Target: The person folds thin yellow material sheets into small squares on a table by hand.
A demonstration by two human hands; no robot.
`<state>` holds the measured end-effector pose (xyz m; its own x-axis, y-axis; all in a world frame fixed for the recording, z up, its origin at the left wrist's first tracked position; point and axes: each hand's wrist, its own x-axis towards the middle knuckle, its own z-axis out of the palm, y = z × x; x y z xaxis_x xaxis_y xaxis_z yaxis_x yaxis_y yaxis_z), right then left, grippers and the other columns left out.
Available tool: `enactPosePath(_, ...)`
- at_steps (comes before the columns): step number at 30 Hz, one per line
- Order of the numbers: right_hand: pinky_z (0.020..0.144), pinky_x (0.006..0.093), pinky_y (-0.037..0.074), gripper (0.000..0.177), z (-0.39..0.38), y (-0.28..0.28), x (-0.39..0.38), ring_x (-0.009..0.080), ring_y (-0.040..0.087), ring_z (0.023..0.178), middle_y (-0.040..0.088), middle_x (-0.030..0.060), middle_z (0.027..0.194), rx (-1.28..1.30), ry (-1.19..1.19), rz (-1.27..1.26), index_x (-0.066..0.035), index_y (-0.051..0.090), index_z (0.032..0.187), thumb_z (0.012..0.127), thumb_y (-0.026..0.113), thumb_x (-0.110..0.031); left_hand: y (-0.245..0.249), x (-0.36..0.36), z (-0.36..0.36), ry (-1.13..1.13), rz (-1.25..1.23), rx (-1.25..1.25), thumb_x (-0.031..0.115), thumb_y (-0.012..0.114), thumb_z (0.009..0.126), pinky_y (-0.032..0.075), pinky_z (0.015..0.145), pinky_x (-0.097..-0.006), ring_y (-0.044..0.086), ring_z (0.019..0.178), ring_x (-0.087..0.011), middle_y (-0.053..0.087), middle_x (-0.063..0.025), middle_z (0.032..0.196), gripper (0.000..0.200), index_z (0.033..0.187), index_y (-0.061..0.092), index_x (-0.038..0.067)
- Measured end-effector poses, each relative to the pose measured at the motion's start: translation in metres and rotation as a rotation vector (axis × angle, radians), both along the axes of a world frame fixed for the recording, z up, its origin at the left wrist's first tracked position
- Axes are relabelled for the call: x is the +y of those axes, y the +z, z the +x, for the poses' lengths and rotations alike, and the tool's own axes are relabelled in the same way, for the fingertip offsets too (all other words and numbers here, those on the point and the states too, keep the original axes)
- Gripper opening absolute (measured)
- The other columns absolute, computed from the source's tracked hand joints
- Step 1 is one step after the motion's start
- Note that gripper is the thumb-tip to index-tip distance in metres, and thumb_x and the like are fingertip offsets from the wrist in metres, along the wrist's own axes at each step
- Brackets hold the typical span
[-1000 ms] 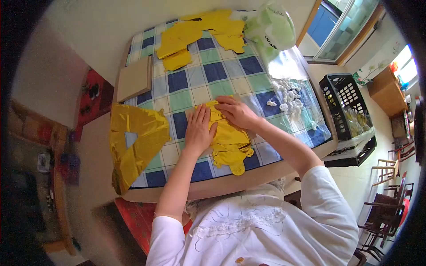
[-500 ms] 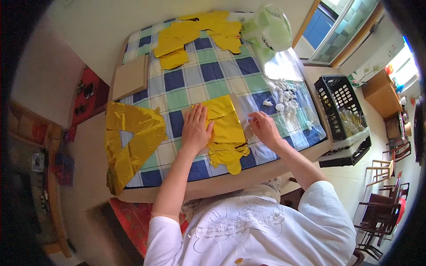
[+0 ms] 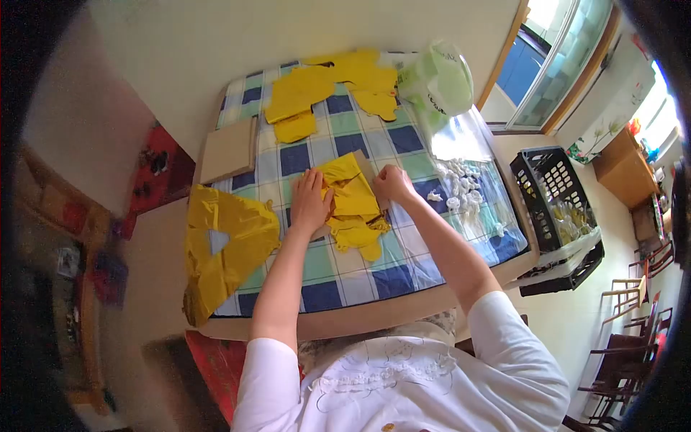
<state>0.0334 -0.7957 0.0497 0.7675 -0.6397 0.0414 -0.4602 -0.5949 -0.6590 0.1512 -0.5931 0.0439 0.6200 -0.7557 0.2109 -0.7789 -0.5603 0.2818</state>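
Observation:
A folded yellow foil balloon point(image 3: 354, 193) lies over a piece of cardboard point(image 3: 366, 164) on the checked cloth, its surface creased and its crumpled lower end spilling past the near edge. My left hand point(image 3: 311, 205) rests on the balloon's left side, fingers stretched out and thumb apart. At the cardboard's right edge is my right hand point(image 3: 394, 186), its fingers curled together; whatever is in them is hidden. Left of my left hand, a larger shiny gold foil sheet point(image 3: 237, 252) is spread at the cloth's edge.
More flat yellow foil pieces point(image 3: 302, 90) lie at the far side, near a flat cardboard stack point(image 3: 228, 151). On the right are small white crumpled pieces point(image 3: 461, 191) and a pale green plastic bag point(image 3: 439, 79). Black crates point(image 3: 551, 194) stand beyond the right edge.
My right hand has moved left to the cardboard's edge and its fingers have closed. The balloon's surface has become more rumpled under my left hand. The camera view has shifted.

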Motion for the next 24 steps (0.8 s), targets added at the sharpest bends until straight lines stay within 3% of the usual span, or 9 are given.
enactPosePath(2, 0.073, 0.0439, 0.051, 0.030, -0.005, -0.002, -0.003, 0.0385, 0.065, 0.083, 0.066, 0.0231, 0.082, -0.021, 0.032, 0.046, -0.001, 0.065, 0.081, 0.076, 0.065, -0.031, -0.002, 0.003, -0.001, -0.006, -0.025, 0.029, 0.037, 0.044, 0.098, 0.017, 0.116, -0.0429, 0.023, 0.141, -0.0295, 0.030, -0.0168, 0.150, 0.058, 0.141, 0.035, -0.001)
enactPosePath(5, 0.065, 0.0382, 0.051, 0.032, -0.013, -0.003, -0.005, 0.0267, 0.065, 0.071, 0.066, 0.0163, 0.074, 0.000, 0.041, 0.049, 0.000, 0.065, 0.082, 0.076, 0.070, -0.031, -0.006, 0.003, -0.001, -0.011, -0.053, 0.019, 0.038, 0.044, 0.097, 0.018, 0.116, -0.0424, 0.024, 0.141, -0.0291, 0.031, -0.0166, 0.149, 0.058, 0.141, 0.036, 0.000)
enactPosePath(8, 0.060, 0.0358, 0.050, 0.030, -0.042, -0.003, -0.008, 0.0233, 0.064, 0.065, 0.066, 0.0146, 0.072, -0.007, 0.058, 0.031, 0.000, 0.065, 0.082, 0.077, 0.070, -0.029, -0.006, 0.004, -0.001, -0.013, -0.047, 0.013, 0.039, 0.045, 0.097, 0.019, 0.116, -0.0423, 0.025, 0.141, -0.0290, 0.032, -0.0170, 0.149, 0.058, 0.140, 0.037, 0.001)
enactPosePath(10, 0.052, 0.0298, 0.045, 0.022, -0.080, 0.008, -0.009, 0.0113, 0.056, 0.058, 0.063, 0.0063, 0.067, -0.070, 0.057, 0.147, 0.001, 0.063, 0.081, 0.081, 0.069, -0.021, -0.005, 0.005, 0.001, -0.020, -0.014, -0.029, 0.039, 0.045, 0.097, 0.020, 0.115, -0.0424, 0.025, 0.140, -0.0290, 0.032, -0.0170, 0.149, 0.058, 0.140, 0.038, 0.002)
enactPosePath(12, 0.045, 0.0240, 0.036, 0.016, -0.126, 0.025, -0.011, 0.0054, 0.046, 0.053, 0.051, -0.0034, 0.062, -0.184, 0.056, 0.364, -0.007, 0.056, 0.074, 0.087, 0.065, -0.012, -0.007, 0.005, -0.001, -0.019, -0.021, -0.046, 0.039, 0.046, 0.096, 0.022, 0.114, -0.0432, 0.027, 0.140, -0.0303, 0.033, -0.0175, 0.148, 0.057, 0.139, 0.039, 0.001)
enactPosePath(13, 0.045, 0.0261, 0.037, 0.018, -0.149, 0.024, -0.022, 0.0072, 0.047, 0.054, 0.051, -0.0014, 0.061, -0.164, 0.016, 0.479, -0.004, 0.056, 0.075, 0.087, 0.065, -0.013, -0.008, 0.005, -0.003, -0.015, -0.043, -0.047, 0.038, 0.047, 0.096, 0.023, 0.113, -0.0440, 0.027, 0.139, -0.0315, 0.033, -0.0179, 0.148, 0.057, 0.138, 0.040, 0.001)
enactPosePath(16, 0.043, 0.0207, 0.030, 0.016, -0.211, 0.072, -0.018, 0.0031, 0.042, 0.051, 0.049, -0.0045, 0.061, -0.062, -0.024, 0.688, -0.006, 0.057, 0.076, 0.087, 0.067, -0.013, -0.006, 0.003, -0.003, 0.004, -0.002, -0.053, 0.039, 0.045, 0.096, 0.022, 0.114, -0.0440, 0.027, 0.140, -0.0299, 0.033, -0.0171, 0.148, 0.057, 0.139, 0.040, 0.002)
enactPosePath(19, 0.043, 0.0198, 0.028, 0.015, -0.249, 0.098, -0.013, 0.0022, 0.040, 0.051, 0.046, -0.0056, 0.061, -0.043, 0.084, 0.718, -0.004, 0.058, 0.079, 0.088, 0.066, -0.013, -0.010, 0.001, -0.002, 0.007, 0.013, -0.060, 0.041, 0.043, 0.097, 0.021, 0.114, -0.0438, 0.025, 0.141, -0.0282, 0.032, -0.0161, 0.149, 0.057, 0.140, 0.039, 0.004)
enactPosePath(24, 0.043, 0.0206, 0.029, 0.016, -0.222, 0.097, 0.018, 0.0037, 0.041, 0.050, 0.049, -0.0042, 0.061, -0.182, 0.064, 0.800, -0.003, 0.058, 0.079, 0.089, 0.064, -0.013, -0.010, 0.001, -0.002, 0.000, 0.011, -0.038, 0.040, 0.045, 0.096, 0.021, 0.114, -0.0451, 0.024, 0.141, -0.0295, 0.030, -0.0160, 0.150, 0.057, 0.140, 0.039, 0.004)
